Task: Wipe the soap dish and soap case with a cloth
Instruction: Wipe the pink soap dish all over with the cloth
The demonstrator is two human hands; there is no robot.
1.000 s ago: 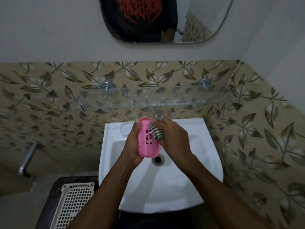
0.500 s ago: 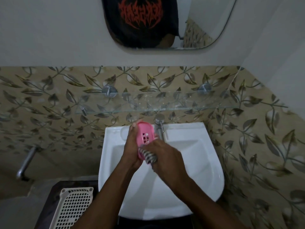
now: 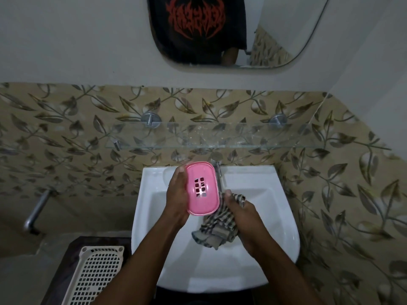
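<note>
Dish (image 3: 202,188): pink, drain holes in the middle, over the far part of the sink (image 3: 275,216), just left of the tap (image 3: 218,170), broad face turned up toward the camera.
Left hand (image 3: 178,201): fingers wrapped round the dish's left edge, gripping it.
Right hand (image 3: 244,219): fingers closed round the cloth (image 3: 218,227); a bunch sticks out past the knuckles, the rest hangs loose over the basin.
Cloth vs dish: just beside the near right corner; contact not resolvable.
Change: half a second ago, cloth pressed on the dish's near end; now drawn off to the near right and sagging open. Whole face of dish now showing.
Reading: likely a regrip of the cloth or a check of the wiped face; dish wipe probably partly done.
Case: not identifiable in view; its wipe judged still to come.
Other: basket (image 3: 94,276) near left; glass shelf (image 3: 220,137) beyond the tap.
</note>
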